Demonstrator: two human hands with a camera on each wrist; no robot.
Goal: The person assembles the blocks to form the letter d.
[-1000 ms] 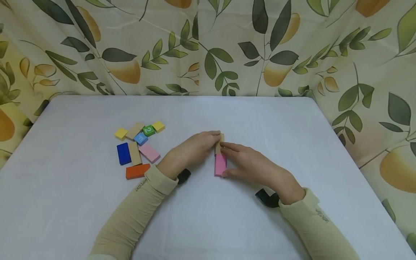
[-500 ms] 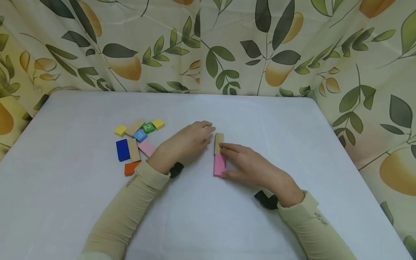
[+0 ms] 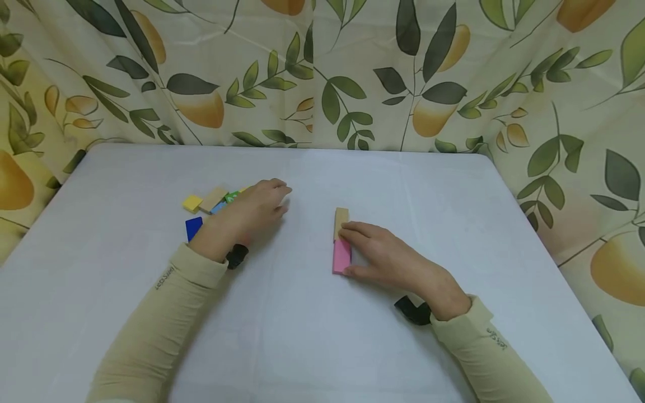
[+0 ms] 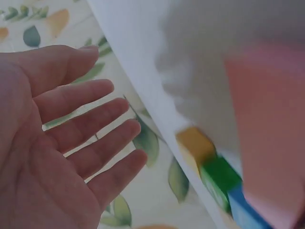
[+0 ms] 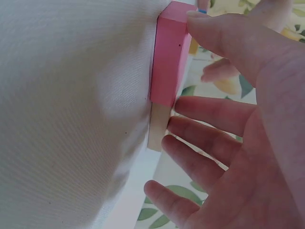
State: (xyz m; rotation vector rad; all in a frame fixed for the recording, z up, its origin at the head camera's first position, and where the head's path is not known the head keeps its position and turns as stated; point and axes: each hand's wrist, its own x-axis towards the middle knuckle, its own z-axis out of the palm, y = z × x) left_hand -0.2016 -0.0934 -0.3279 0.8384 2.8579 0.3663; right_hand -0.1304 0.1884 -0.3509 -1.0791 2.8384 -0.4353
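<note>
My right hand [image 3: 388, 254] rests along the right side of two blocks laid end to end: a pink block [image 3: 341, 258] nearer me and a plain wooden block [image 3: 340, 221] beyond it. In the right wrist view, the thumb touches the pink block's [image 5: 169, 57] end; fairly straight fingers lie by the wooden block [image 5: 159, 125]. Over the loose blocks on the left hovers my left hand [image 3: 242, 215], holding nothing, fingers spread. It hides several of them. The left wrist view shows another pink block [image 4: 267, 129] close up, with green [image 4: 221, 174] and yellow [image 4: 195, 145] blocks beyond.
A yellow block [image 3: 192, 204], a wooden block [image 3: 213, 199] and a dark blue block [image 3: 194, 228] show around the left hand. A white cloth covers the table [image 3: 302, 336]. Behind it hangs a leaf-patterned curtain [image 3: 383, 73].
My left hand has let go of the wooden block's far end and moved left over the loose blocks. The right hand and the two end-to-end blocks have stayed put.
</note>
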